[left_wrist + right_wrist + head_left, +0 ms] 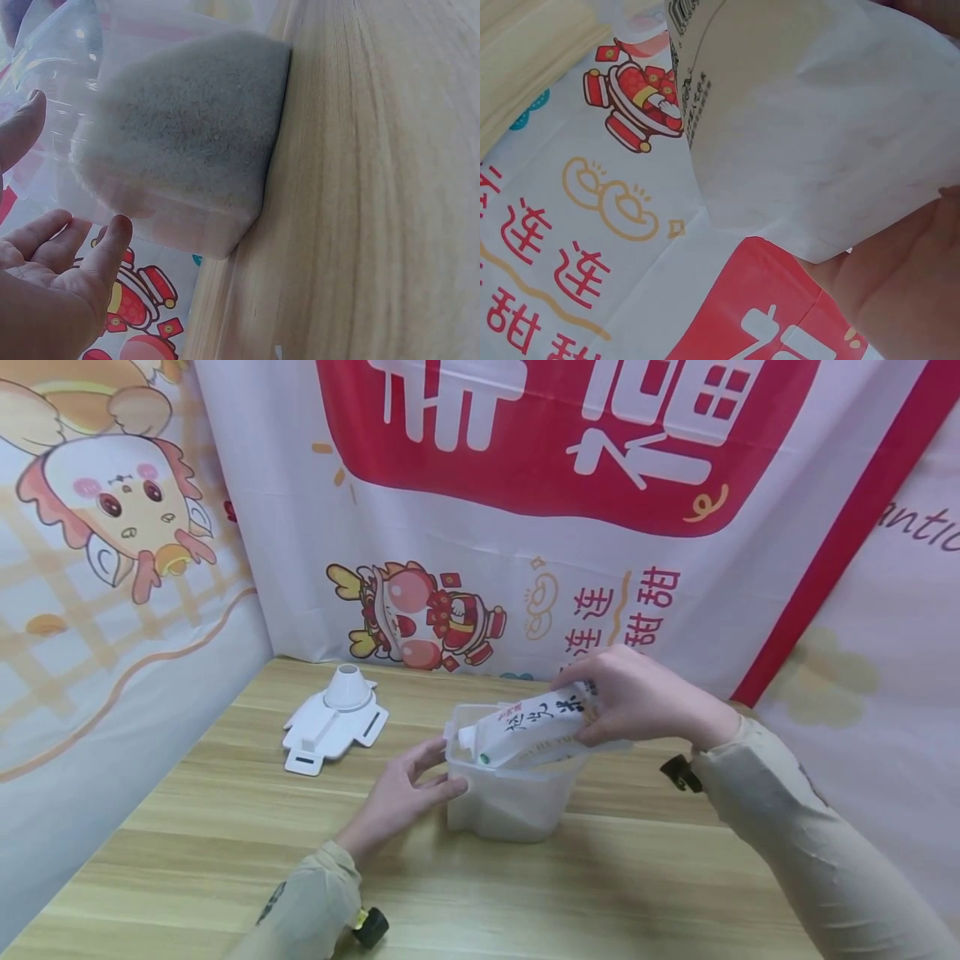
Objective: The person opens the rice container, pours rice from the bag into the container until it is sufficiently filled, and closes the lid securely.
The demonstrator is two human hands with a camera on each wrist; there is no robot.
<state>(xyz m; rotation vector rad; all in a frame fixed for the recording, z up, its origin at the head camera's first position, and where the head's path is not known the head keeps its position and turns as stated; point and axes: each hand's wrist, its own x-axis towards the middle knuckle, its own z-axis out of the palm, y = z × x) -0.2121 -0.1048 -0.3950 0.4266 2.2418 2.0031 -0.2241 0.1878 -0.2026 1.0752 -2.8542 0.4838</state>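
White bag (531,724) over translucent container (510,814)

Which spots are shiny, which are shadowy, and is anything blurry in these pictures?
Left wrist view: small white glints on the clear container; head view: a soft, darker shadow on the table near the container; right wrist view: the bag is pale, with gentle grey shading, and its small print looks smudgy.
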